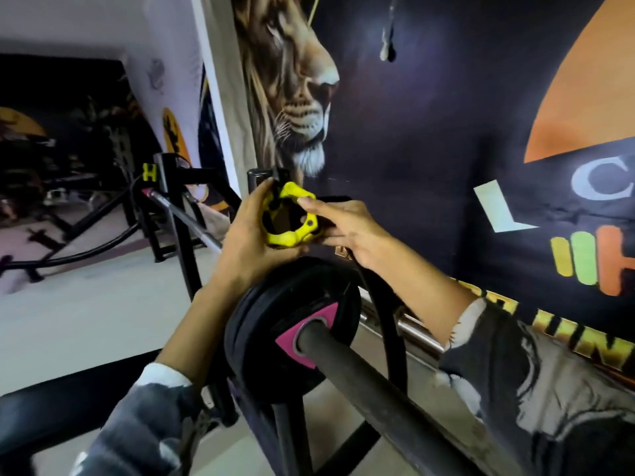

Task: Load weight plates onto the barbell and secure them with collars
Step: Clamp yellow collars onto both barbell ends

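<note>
Dark, matt steel barbell sleeve (360, 376) running from the lower right foreground up toward the hands, its near length bare. Black round weight plates (292, 324), apparently two stacked face to face, are seated on the sleeve, the outer one bearing a pink triangular hub insert (309, 333). Loading at this end thus appears done; securing is not, since no collar sits on the sleeve against the plates.

The yellow plastic clamp collar (287, 218) is held in the air just above the plates and clear of the bar. The left hand (251, 235) is curled about the collar's left and lower rim, fingers closed on it. The right hand (350, 231) lies just beside it on the right, fingers partly extended, one fingertip (304, 202) touching the collar's upper rim; whether it grips cannot be told. The black lever (275, 197) lies under the left fingers.

Remaining, by judgement: bring the collar to the sleeve's near end, slide it along to the plates, and lock it. The far end of the bar is too indistinct to assess.
</note>
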Motion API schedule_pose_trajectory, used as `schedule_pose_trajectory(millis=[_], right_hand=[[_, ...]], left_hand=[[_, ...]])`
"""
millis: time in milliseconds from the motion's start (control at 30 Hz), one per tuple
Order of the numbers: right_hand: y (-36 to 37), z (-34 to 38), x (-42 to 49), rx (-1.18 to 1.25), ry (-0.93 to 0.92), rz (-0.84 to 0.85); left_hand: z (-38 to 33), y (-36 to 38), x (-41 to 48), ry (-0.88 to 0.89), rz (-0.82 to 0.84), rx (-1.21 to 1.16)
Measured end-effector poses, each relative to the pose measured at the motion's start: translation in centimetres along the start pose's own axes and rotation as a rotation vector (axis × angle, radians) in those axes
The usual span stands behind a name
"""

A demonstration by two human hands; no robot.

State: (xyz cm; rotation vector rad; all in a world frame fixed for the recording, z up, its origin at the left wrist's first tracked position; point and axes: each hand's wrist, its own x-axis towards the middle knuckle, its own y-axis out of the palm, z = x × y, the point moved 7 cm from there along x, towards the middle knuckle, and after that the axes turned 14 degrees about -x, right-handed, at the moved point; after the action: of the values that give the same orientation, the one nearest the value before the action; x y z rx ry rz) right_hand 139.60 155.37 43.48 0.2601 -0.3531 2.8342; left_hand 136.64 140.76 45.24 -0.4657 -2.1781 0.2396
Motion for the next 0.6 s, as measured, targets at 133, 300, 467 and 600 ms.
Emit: schedule_pose_trajectory(millis=[133, 300, 467, 600], right_hand=[[-4.4, -0.5, -2.3, 0.028, -0.069, 0.1], [-8.3, -2.6, -6.5, 0.069, -0.124, 0.29], [-10.7, -5.7, -12.9, 0.181, -0.067, 0.427], [-11.7, -6.8, -19.4, 0.216, -0.089, 0.487]], left_hand=[[-2.2, 2.6, -2.4, -0.122, -0.242, -0.287], [-5.1, 8.0, -7.0, -0.424, -0.333, -0.496], [-10.8, 11.9, -12.9, -0.513, -0.475, -0.447], [-15.9, 13.6, -18.1, -0.554, -0.583, -0.35]])
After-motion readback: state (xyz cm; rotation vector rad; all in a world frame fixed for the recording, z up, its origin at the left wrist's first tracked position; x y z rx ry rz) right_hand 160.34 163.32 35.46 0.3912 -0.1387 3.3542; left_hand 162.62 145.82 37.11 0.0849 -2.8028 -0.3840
